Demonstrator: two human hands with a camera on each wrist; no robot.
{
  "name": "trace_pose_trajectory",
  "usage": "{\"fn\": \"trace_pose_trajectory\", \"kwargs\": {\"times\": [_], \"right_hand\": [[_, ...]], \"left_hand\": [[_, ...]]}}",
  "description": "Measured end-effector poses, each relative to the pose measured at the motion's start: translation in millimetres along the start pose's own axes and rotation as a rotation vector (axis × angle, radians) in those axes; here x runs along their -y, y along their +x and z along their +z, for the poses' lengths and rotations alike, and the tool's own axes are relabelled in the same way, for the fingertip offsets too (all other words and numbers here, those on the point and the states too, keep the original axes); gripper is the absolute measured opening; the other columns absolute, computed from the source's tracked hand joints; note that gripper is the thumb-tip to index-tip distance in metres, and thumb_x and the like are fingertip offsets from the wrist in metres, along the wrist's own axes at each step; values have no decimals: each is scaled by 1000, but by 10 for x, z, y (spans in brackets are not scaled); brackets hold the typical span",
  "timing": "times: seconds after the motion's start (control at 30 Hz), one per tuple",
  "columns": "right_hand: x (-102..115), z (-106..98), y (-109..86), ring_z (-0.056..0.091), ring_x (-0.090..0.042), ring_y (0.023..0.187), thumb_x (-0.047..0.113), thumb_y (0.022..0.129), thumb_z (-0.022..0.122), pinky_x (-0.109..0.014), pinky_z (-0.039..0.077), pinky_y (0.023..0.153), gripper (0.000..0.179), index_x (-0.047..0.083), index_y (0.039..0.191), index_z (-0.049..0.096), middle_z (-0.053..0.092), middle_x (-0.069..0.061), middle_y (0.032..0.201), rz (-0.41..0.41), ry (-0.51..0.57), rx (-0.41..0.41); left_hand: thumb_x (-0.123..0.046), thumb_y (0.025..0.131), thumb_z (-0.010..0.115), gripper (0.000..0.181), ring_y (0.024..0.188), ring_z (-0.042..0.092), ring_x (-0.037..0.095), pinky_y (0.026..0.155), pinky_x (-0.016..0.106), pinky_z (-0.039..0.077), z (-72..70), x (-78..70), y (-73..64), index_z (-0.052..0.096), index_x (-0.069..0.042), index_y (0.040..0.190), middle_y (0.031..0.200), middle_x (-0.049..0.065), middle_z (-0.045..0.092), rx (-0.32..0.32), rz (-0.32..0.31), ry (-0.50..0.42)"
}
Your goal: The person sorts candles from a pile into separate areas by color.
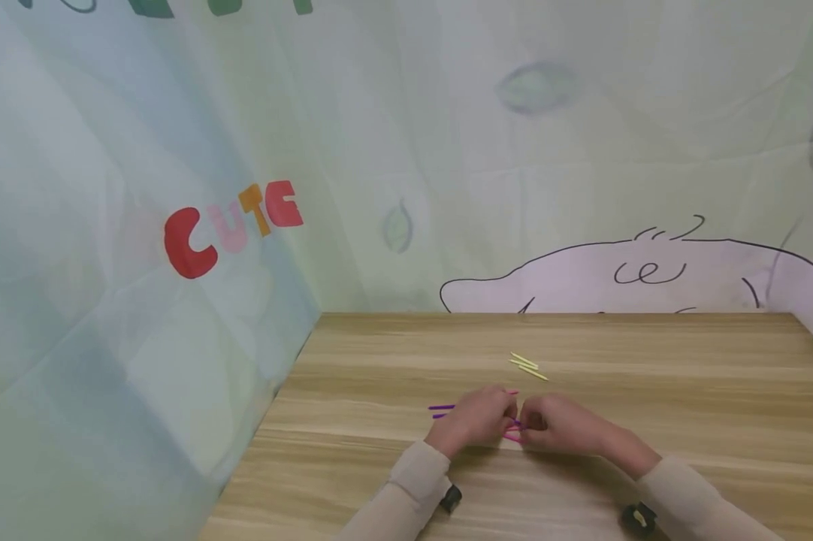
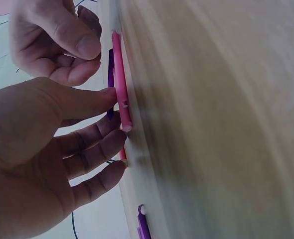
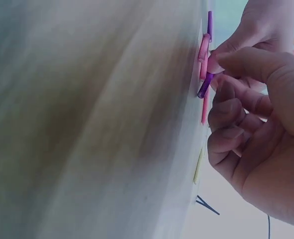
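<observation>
My left hand (image 1: 477, 417) pinches a purple stick (image 2: 111, 74) between thumb and index finger, its other fingers spread beside the tabletop. The stick slants close over pink sticks (image 2: 121, 74) lying on the wood. My right hand (image 1: 558, 424) is just to the right, thumb and index fingertips near the purple stick's end in the right wrist view, the other fingers loosely curled. Two more purple sticks (image 1: 440, 407) stick out on the table left of my left hand. Both hands partly cover the pink sticks in the head view.
Several pale yellow sticks (image 1: 528, 366) lie beyond the hands on the wooden table (image 1: 379, 361). A printed cloth (image 1: 393, 135) hangs behind the table and along its left side. Dark wrist devices (image 1: 639, 518) sit at both sleeves.
</observation>
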State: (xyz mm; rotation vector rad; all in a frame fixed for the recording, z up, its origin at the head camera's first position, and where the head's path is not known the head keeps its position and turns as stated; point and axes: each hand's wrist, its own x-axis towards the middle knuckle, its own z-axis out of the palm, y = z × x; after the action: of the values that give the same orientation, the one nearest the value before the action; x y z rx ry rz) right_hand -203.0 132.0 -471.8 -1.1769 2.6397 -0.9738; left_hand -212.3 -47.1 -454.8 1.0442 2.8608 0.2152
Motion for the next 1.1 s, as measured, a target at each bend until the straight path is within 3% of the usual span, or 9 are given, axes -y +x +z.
{"fn": "trace_pose_trajectory", "kwargs": {"times": [0.2,0.37,0.67,1.1], "right_hand": [[10,13,-13,51,-2,62,16,78,68,-22,44,57,7,15,81,61,54,13,70,-33,64,89],[10,17,-17,50,-2,60,13,78,67,-22,44,57,7,13,81,61,53,14,68,-25,46,130],[-36,21,-24,47,0,60,11,78,66,-20,43,57,8,17,77,61,51,15,68,-71,-29,108],[-48,-49,-87,46,-1,60,8,78,65,-21,42,57,9,15,77,60,51,12,68,-62,-12,101]], "left_hand": [[-13,80,63,11,65,44,5,53,19,35,3,-9,5,62,-20,72,68,-11,47,8,-12,4],[-13,80,62,11,66,45,4,54,18,36,9,3,4,62,-21,73,69,-12,48,-1,-14,2],[-11,80,61,15,62,44,5,51,18,35,7,4,-5,59,-19,67,66,-10,47,-3,-12,-21],[-13,81,61,16,62,46,6,54,19,37,-6,20,-9,58,-21,68,67,-11,48,9,-61,-35]]}}
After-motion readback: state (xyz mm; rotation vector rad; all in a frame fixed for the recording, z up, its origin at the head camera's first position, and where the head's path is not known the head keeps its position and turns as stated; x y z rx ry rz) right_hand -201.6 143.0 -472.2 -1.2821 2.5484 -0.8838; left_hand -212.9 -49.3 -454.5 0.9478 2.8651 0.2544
